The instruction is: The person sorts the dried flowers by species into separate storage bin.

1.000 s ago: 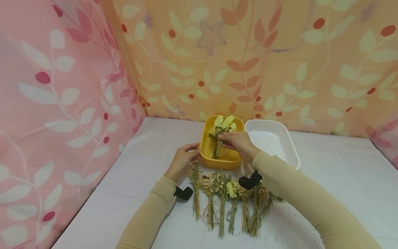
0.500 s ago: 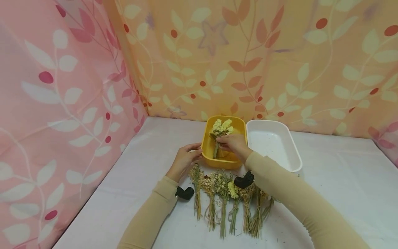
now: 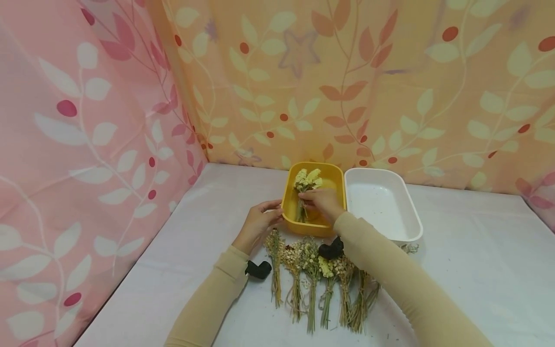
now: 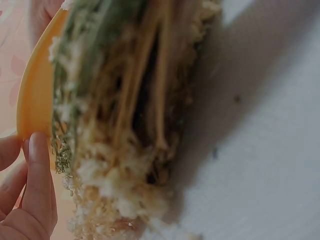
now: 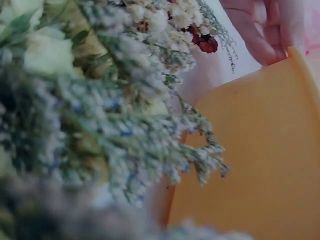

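Observation:
In the head view my right hand (image 3: 321,202) pinches the stems of a dried flower bunch (image 3: 308,178) with pale yellow blooms. The bunch is inside the yellow tray (image 3: 336,171), stems toward me; whether it touches the bottom I cannot tell. My left hand (image 3: 257,220) holds the tray's left rim between thumb and fingers, as the left wrist view shows too, with its fingers (image 4: 37,170) at the yellow wall. Several dried flower bunches (image 3: 311,255) lie in a row in front of the tray, blooms away from me. My right forearm covers some at the right end.
A white tray (image 3: 377,207) with small crumbs in it stands against the yellow tray's right side. White cloth (image 3: 234,193) covers the table. Patterned fabric (image 3: 269,86) hangs behind and at the left. Blurred flower bunches fill much of both wrist views.
My right hand has moved slightly left and lower, bringing the yellow-bloomed bunch down into the yellow tray. The left hand stays at the rim. The head view has shifted a little.

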### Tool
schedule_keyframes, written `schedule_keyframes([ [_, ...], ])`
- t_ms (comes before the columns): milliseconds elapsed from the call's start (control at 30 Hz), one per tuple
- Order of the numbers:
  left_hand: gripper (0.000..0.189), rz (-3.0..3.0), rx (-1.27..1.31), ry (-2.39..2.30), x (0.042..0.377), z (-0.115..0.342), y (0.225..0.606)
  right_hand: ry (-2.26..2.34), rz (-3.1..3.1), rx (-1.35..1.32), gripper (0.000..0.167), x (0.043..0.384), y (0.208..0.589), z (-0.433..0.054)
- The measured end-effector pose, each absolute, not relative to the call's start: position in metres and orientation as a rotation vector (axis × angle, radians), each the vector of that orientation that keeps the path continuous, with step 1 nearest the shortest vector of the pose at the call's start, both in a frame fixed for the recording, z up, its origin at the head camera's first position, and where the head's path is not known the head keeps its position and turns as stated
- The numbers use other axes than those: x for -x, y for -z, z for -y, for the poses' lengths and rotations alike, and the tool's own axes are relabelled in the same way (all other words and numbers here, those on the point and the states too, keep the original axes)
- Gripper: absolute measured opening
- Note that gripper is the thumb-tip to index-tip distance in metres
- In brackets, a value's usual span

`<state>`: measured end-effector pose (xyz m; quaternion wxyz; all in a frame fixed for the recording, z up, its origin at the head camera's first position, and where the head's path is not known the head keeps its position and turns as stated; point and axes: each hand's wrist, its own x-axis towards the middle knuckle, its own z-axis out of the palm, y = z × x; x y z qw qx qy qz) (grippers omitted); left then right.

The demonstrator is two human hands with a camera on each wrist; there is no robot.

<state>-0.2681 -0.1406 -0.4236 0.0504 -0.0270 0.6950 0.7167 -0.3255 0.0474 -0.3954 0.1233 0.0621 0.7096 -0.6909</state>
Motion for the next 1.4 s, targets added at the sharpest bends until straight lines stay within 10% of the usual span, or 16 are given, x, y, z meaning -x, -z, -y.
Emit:
schedule_keyframes([
  [1400, 0.04, -2.122, 0.065, -2.185, 0.267, 0.141, 0.423, 1.95, -2.056, -0.31, 0.026, 0.333, 0.41, -0.042],
])
